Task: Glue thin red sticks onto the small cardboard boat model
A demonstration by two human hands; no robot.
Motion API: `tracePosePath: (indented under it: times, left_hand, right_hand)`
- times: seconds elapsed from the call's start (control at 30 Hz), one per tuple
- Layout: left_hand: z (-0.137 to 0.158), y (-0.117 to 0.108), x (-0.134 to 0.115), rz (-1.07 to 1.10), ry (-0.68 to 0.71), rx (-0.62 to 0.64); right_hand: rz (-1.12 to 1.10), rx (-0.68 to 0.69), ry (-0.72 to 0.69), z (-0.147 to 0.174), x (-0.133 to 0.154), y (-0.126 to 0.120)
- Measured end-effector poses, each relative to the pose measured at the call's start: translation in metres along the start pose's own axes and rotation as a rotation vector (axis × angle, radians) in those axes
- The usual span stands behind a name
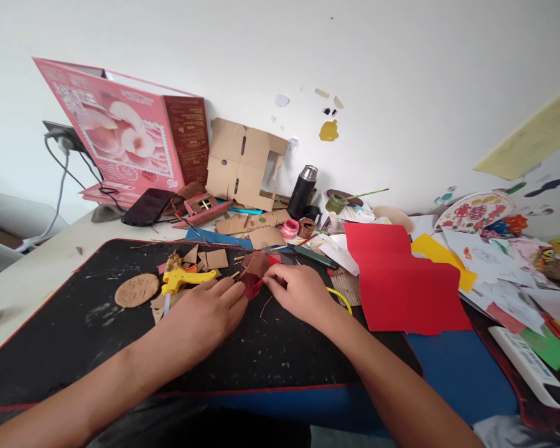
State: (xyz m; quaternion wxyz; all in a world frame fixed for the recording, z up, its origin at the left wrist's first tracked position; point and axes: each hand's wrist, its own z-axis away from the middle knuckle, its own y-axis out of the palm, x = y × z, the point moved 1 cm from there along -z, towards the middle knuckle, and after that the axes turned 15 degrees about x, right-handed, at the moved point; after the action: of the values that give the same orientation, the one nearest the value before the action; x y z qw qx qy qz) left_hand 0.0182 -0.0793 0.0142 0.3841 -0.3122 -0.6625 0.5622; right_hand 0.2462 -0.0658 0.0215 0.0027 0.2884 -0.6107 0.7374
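Note:
Over the black mat [308,367], my left hand [212,311] is closed on the near side of a small brown-and-red painted cardboard model [255,264]. My right hand [298,286] pinches a thin red strip [257,286] against the model's right side; the fingertips partly hide where the two meet. Just left of the model lies a yellow hot glue gun [186,277], among cut cardboard scraps [216,259]. A round tan disc [137,290] with a marked surface rests farther left.
Behind the mat stand a pink box [126,137], a cardboard sheet [242,155], a black thermos [303,190] and paint jars [290,228]. A painted cardboard boat [203,211] sits by a phone [147,206]. Red paper [401,286] covers the mat's right side.

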Motion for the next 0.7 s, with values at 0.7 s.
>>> tracePosePath:
  times: [0.7]
  left_hand:
    - [-0.0007,-0.0060,-0.0008,-0.025,-0.012,0.041]
  right_hand:
    - [0.126,0.067,0.040,-0.0024,0.0025,-0.0021]
